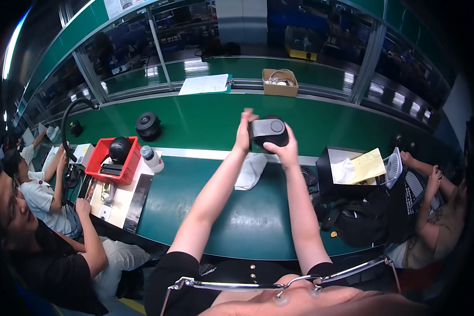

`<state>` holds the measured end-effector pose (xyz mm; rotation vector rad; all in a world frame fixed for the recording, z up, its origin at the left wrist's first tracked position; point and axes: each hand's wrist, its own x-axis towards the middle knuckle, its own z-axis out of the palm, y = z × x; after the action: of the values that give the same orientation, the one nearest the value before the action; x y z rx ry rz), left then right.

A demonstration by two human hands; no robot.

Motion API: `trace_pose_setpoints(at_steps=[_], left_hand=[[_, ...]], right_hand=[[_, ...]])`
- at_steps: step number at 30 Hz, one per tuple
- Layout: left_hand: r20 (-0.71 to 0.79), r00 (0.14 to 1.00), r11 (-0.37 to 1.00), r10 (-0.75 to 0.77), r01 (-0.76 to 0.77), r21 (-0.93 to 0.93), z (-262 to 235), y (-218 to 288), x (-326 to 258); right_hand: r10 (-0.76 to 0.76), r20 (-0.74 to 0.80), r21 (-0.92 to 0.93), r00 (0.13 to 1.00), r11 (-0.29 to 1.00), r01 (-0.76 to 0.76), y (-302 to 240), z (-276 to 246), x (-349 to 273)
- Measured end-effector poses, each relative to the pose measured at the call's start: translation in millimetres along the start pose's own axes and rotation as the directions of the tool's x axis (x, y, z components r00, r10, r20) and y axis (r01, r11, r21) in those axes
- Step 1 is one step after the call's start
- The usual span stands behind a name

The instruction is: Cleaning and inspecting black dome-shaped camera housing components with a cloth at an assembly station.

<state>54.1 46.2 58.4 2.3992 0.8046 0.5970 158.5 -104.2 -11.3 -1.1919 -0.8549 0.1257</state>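
Above the far part of the green workbench (195,174), a black rounded device with a flat grey top piece (273,128) is held up between my two hands. A ring mark shows on the grey piece. My left hand (243,132) grips its left end, fingers pointing up and slightly blurred. Around its lower right side, my right hand (286,151) is closed, with the thumb across the front. Below the hands lies a crumpled white cloth or bag (252,171). A similar black round device (148,125) stands farther left on the bench.
To the left are a red bin (128,176) with a black ball-shaped thing, and a bottle (151,158). A black box (347,184) with papers and a black bag (355,224) are at right. Behind are a clipboard (205,84) and cardboard box (280,89). People sit on both sides.
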Motion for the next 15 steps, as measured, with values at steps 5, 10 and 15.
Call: trace_pose_setpoints(at_steps=[5,10,15], left_hand=[[-0.330,0.933,0.615,0.144,-0.345,-0.709,26.4,-38.4,23.6],[-0.275,0.961,0.278,0.026,-0.271,-0.921,34.6,-45.6,39.5],[-0.487,0.846,0.142,-0.214,-0.466,-0.873,100.8,-33.4,40.7]], right_hand=[[-0.089,-0.146,-0.117,0.985,0.990,0.072,-17.2,-32.6,13.6],[0.035,-0.028,-0.085,0.999,0.996,-0.038,-31.4,-42.2,21.9],[-0.148,0.079,-0.383,0.986,0.908,0.167,-17.0,-10.1,19.2]])
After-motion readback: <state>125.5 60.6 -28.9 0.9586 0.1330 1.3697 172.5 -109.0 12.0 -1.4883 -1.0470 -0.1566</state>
